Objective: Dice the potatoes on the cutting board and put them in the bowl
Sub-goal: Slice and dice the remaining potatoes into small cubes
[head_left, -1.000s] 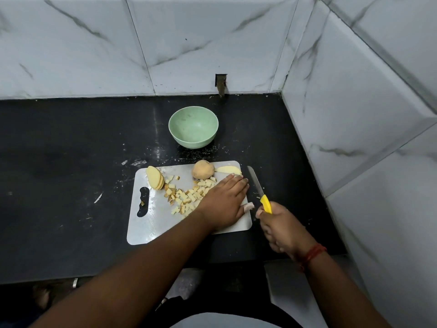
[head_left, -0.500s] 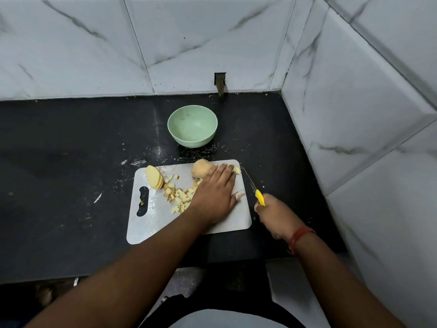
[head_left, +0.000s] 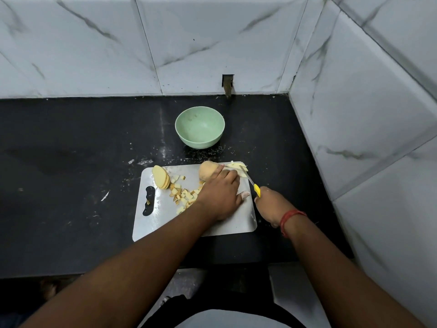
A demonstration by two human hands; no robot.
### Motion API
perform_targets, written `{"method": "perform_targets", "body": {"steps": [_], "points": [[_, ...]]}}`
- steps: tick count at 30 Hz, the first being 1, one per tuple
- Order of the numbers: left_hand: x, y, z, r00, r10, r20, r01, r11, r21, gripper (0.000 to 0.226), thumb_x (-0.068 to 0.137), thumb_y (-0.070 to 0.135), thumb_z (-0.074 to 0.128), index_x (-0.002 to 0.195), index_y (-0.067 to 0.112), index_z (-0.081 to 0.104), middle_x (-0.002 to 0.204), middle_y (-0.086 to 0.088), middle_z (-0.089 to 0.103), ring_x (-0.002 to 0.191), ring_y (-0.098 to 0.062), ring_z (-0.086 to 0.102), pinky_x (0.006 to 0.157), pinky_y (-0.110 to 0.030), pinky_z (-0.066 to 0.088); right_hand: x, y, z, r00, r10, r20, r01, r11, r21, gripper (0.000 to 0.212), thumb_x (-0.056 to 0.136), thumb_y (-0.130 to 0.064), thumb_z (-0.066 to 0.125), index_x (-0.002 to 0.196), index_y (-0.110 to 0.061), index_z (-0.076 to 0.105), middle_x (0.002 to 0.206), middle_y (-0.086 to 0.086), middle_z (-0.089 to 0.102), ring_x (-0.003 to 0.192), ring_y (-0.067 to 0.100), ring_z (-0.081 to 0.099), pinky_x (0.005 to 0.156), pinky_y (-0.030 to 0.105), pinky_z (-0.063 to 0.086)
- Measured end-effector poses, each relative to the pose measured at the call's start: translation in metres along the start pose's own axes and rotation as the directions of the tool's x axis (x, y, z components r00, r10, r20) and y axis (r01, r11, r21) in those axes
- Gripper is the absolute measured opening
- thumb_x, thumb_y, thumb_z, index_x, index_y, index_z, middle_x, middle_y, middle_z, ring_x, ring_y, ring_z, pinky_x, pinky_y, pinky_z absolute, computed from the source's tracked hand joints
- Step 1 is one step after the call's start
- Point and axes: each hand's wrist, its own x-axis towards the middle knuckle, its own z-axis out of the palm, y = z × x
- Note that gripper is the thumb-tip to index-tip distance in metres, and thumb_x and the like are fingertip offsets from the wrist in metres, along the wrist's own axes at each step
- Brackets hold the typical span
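While I watch from the head camera, near to far:
Right hand [head_left: 272, 204]: my grip is wrapped round the knife [head_left: 251, 181], blade angled into the strips [head_left: 238, 168] at the board's far right corner.
Left hand [head_left: 221, 194]: flat, fingers spread, pressing on the board [head_left: 236, 223]; fingertips touch the potato [head_left: 207, 170].
Dice [head_left: 185, 195]: heaped mid-board, just left of that hand.
Slices [head_left: 160, 179]: stacked near the far left corner.
Bowl [head_left: 199, 130]: green, on the table [head_left: 71, 162] beyond the board, no potato in it.

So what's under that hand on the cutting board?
The left hand lies on the cutting board, fingers on potato strips beside the knife. Diced potato runs under its edge. What is under the palm is hidden.
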Motion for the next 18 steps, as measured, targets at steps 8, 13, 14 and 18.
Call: {"method": "perform_targets", "body": {"steps": [8, 13, 14, 18], "points": [[-0.007, 0.008, -0.001, 0.999, -0.006, -0.048, 0.005, 0.999, -0.032, 0.076, 0.098, 0.054, 0.014, 0.134, 0.005, 0.060, 0.121, -0.009, 0.056, 0.117, -0.028, 0.052, 0.126, -0.043, 0.013, 0.001, -0.004, -0.002, 0.998, -0.057, -0.039, 0.058, 0.998, 0.016, 0.012, 0.098, -0.019, 0.040, 0.099, -0.012, 0.050, 0.096, 0.011, 0.059, 0.079, 0.025, 0.056, 0.062, 0.029, 0.039], [-0.020, 0.006, 0.003, 0.985, -0.078, -0.155, 0.067, 0.995, -0.073, 0.058, 0.104, 0.046, 0.030, 0.124, 0.006, 0.067, 0.114, -0.009, 0.062, 0.114, -0.029, 0.058, 0.127, -0.043, 0.020, 0.006, -0.016, -0.011, 0.992, -0.112, 0.056, 0.114, 0.993, -0.037, 0.013, 0.095, -0.013, 0.038, 0.098, -0.015, 0.051, 0.088, 0.005, 0.055, 0.068, 0.019, 0.051, 0.052, 0.026, 0.034], [-0.022, 0.005, 0.002, 0.980, -0.097, -0.176, 0.082, 0.992, -0.094, 0.055, 0.103, 0.044, 0.032, 0.122, 0.006, 0.068, 0.114, -0.009, 0.063, 0.117, -0.030, 0.058, 0.127, -0.042, 0.020, 0.004, -0.014, -0.012, 0.987, -0.137, 0.085, 0.142, 0.988, -0.056, 0.013, 0.095, -0.013, 0.039, 0.095, -0.016, 0.051, 0.085, 0.003, 0.056, 0.068, 0.017, 0.052, 0.052, 0.026, 0.035], [-0.027, -0.002, 0.002, 0.968, -0.129, -0.213, 0.100, 0.985, -0.143, 0.045, 0.103, 0.038, 0.039, 0.117, 0.009, 0.070, 0.114, -0.008, 0.063, 0.116, -0.029, 0.058, 0.126, -0.044, 0.025, -0.003, -0.003, -0.015, 0.985, -0.161, 0.061, 0.164, 0.985, -0.057, 0.016, 0.098, -0.019, 0.039, 0.097, -0.016, 0.055, 0.088, 0.005, 0.061, 0.075, 0.019, 0.057, 0.063, 0.030, 0.043]]}}
